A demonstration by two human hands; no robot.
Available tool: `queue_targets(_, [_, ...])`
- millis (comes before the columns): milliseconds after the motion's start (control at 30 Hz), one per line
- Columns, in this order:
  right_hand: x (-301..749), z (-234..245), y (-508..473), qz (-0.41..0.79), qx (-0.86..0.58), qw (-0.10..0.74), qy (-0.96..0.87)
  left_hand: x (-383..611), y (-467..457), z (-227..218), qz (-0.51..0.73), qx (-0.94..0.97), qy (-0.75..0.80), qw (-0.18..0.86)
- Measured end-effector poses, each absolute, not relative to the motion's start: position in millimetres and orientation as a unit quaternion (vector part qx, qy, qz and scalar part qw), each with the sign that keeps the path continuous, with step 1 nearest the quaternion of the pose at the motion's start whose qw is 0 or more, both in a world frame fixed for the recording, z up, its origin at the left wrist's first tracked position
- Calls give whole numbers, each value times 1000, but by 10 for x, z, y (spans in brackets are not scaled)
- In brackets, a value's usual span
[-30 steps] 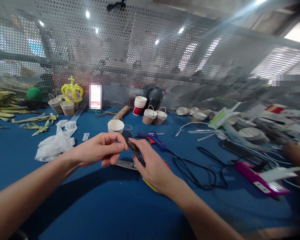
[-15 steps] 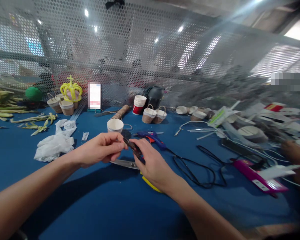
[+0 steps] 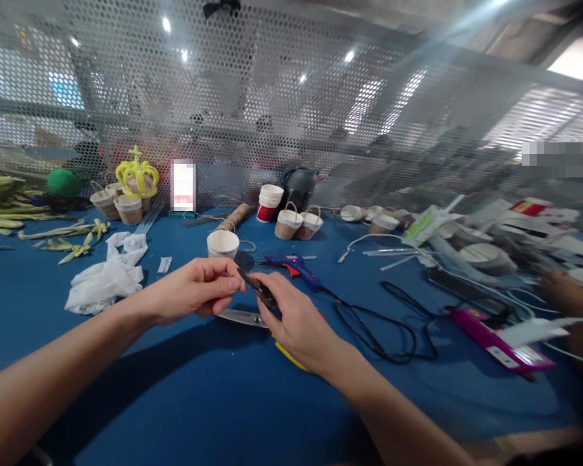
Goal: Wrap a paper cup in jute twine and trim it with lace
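My right hand [image 3: 296, 317] is wrapped around dark pliers [image 3: 265, 294], whose pointed jaws angle up and left. A small red piece, perhaps a handle end, shows behind that hand. The jaw tips reach the fingertips of my left hand [image 3: 208, 285]. Those fingers are pinched together, and whatever is between them is too small to make out. Just behind my left hand stands a white-rimmed paper cup [image 3: 223, 244]. Scissors [image 3: 243, 317] with yellow handles lie under my hands, partly covered by my right hand. A blue hot glue gun [image 3: 298, 268] rests beyond my right hand.
Crumpled white lace [image 3: 104, 285] lies left. Twine-wrapped little buckets [image 3: 288, 224], stacked cups [image 3: 270, 202] and a twine roll [image 3: 234, 217] stand behind. A black cord [image 3: 383, 353] and purple power strip [image 3: 502, 343] lie right. Another person's hand [image 3: 558, 291] holds a cup at far right.
The pliers' tip has shifted very slightly left and turned a little at my left fingertips. Both hands keep almost the same place and grip.
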State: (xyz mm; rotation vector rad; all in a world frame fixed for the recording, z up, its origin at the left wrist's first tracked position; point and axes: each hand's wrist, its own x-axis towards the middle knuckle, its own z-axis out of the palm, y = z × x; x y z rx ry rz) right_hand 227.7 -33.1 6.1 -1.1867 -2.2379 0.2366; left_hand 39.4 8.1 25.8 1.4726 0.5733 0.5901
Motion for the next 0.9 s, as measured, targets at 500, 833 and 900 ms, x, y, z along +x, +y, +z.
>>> queue_targets(500, [2294, 66, -308, 106, -448, 298, -836, 398, 92, 251, 285, 645, 255, 662])
queue_targets(833, [2306, 7, -303, 97, -452, 307, -832, 399, 109, 231, 267, 624, 249, 691])
queue_targets(900, [2297, 24, -304, 110, -455, 314, -826, 396, 112, 249, 257, 613, 248, 705])
